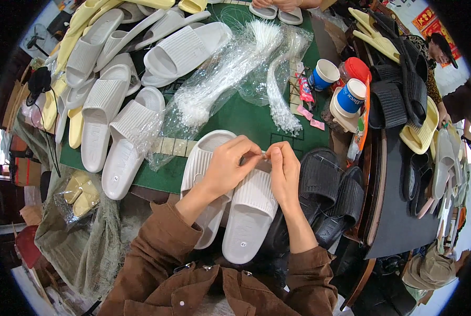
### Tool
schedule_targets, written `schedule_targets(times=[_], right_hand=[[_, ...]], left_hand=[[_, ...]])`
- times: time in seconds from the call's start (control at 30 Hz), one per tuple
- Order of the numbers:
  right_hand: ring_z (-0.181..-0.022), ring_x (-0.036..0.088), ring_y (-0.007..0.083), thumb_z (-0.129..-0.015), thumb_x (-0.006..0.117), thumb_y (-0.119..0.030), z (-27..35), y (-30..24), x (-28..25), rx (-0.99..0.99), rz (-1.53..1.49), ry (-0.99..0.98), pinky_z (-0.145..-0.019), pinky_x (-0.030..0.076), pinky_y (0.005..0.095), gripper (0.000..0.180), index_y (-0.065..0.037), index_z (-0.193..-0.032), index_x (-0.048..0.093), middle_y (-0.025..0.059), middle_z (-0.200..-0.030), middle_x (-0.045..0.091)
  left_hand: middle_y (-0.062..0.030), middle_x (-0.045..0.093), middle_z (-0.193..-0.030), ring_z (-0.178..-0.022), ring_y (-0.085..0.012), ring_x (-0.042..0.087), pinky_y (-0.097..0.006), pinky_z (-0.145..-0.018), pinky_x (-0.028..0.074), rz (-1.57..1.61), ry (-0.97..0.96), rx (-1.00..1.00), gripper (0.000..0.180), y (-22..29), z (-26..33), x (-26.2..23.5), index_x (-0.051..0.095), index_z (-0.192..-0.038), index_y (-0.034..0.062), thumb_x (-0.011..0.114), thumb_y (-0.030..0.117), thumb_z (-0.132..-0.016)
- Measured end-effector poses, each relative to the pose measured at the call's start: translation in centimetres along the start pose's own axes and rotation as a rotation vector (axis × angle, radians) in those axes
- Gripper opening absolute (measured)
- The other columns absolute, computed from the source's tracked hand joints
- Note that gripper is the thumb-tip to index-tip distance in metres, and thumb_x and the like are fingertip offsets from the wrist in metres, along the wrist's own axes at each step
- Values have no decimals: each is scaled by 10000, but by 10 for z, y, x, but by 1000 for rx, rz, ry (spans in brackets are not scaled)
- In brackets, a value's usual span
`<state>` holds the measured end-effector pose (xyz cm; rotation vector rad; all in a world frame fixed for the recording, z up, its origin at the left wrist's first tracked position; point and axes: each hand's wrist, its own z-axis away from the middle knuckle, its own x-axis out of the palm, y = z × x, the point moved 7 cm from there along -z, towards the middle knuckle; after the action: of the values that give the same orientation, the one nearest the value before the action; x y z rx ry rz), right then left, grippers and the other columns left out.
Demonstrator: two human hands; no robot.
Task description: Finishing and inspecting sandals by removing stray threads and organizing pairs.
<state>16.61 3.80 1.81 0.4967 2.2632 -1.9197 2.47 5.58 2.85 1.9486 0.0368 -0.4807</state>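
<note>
Both hands, left hand (226, 167) and right hand (284, 169), pinch a thin clear plastic tie (264, 153) with closed fingers above two pale grey ribbed foam slippers (251, 210) at the green tabletop's (246, 118) near edge.

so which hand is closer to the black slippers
Right. The right hand sits just left of the black slippers, almost against the nearest one. The left hand is further left, over the pale grey slippers, with the right hand between it and the black pair.

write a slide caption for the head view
Both hands pinch a thin plastic tie above a pair of white slippers on a green table.
</note>
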Motion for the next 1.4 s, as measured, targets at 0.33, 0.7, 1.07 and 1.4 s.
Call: schedule_targets(times=[0.33, 0.7, 1.07, 1.4], right_hand=[[-698, 567, 241, -911, 587, -91, 0, -7, 3, -79, 79, -14, -659, 464, 336, 146, 32, -853, 535, 133, -771, 547], [-765, 567, 217, -916, 577, -94, 0, 2, 0, -13, -2, 23, -716, 468, 323, 119, 20, -912, 542, 112, -843, 559], [-803, 612, 209, -843, 623, -12, 0, -6, 1, -87, 9, 21, -744, 486, 310, 96, 13, -926, 580, 106, -870, 596], [-809, 630, 186, -819, 669, 7, 1, -3, 1, -54, -47, 23, -739, 490, 290, 95, 10, -894, 611, 90, -863, 634]], left_hand=[[-106, 600, -794, -697, -253, 610, -334, -609, 477, 29, 22, -24, 90, 1, -1, 0, 637, -878, -6, 668, 31, -802], [-82, 607, -820, -718, -170, 593, -284, -602, 454, -9, 39, -48, 63, 0, 0, -4, 639, -913, -17, 636, -1, -852], [-114, 597, -807, -698, -263, 600, -338, -606, 457, -40, 50, -33, 60, 3, -1, -5, 622, -893, -4, 633, 33, -846], [-123, 587, -824, -717, -295, 594, -351, -620, 454, -26, 42, -38, 44, -1, 0, -4, 611, -889, -5, 609, 6, -846]])
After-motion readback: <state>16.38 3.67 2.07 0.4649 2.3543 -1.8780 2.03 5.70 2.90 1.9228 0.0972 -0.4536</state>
